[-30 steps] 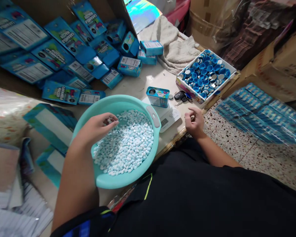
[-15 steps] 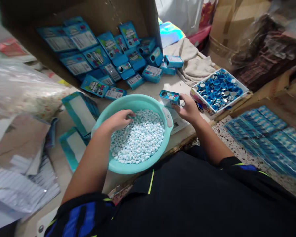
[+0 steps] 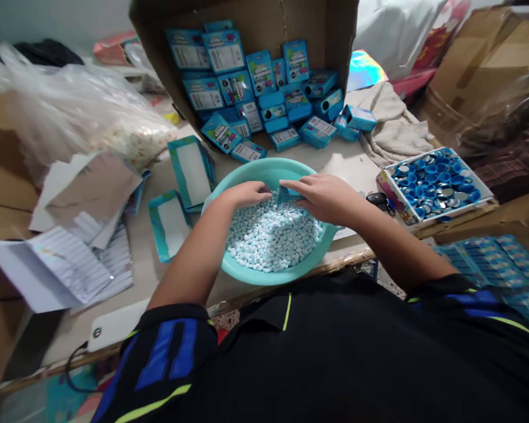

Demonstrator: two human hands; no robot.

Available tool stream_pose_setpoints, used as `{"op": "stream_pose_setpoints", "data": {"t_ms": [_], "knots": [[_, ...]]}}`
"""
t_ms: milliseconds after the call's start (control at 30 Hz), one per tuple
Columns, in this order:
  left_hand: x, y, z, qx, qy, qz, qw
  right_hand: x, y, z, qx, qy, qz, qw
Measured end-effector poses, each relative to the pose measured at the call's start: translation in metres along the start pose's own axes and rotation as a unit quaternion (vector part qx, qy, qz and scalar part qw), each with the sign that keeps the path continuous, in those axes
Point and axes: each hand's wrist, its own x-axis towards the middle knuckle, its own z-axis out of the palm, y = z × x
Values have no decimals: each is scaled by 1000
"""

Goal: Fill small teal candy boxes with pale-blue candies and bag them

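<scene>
A turquoise plastic basin (image 3: 282, 277) holds a heap of small white and pale blue candies (image 3: 268, 238). Over the basin, my right hand (image 3: 324, 198) grips a small blue candy box (image 3: 288, 197), low against the candies. My left hand (image 3: 249, 194) is inside the basin's left side, just left of the box. Its fingers are curled in at the candies, and what is in them, if anything, is hidden.
Behind the basin, a cardboard box (image 3: 264, 14) lies on its side with several blue candy boxes (image 3: 235, 88) in it. Flat cartons (image 3: 194, 170) and papers (image 3: 70, 258) lie left. On the right are a tray of blue caps (image 3: 441, 179), a car key (image 3: 378, 201) and a cloth (image 3: 392, 126).
My right hand has brought the candy box from beside the basin to over the candies. My left hand stays in the basin, fingers curled. The camera view has turned left.
</scene>
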Motion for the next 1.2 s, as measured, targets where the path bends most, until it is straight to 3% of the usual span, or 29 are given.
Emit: {"op": "stream_pose_setpoints", "data": {"t_ms": [200,433,700,933,1067,1200], "knots": [[-2,3,-3,21,-12,3,1000,0,-7,-11,-41,-11,-28,999],[-3,3,-4,28,-26,-7,999,4,-16,-18,30,-29,13,999],[-4,4,-4,34,-33,-4,999,-2,-17,-19,46,-12,27,999],[-2,3,-3,30,-40,4,999,-8,-21,-21,47,-46,26,998],[-2,5,-3,22,-39,4,999,-14,-12,-16,82,-10,56,995],[-7,9,-5,6,-47,14,999,-28,2,1,182,86,74,977]]}}
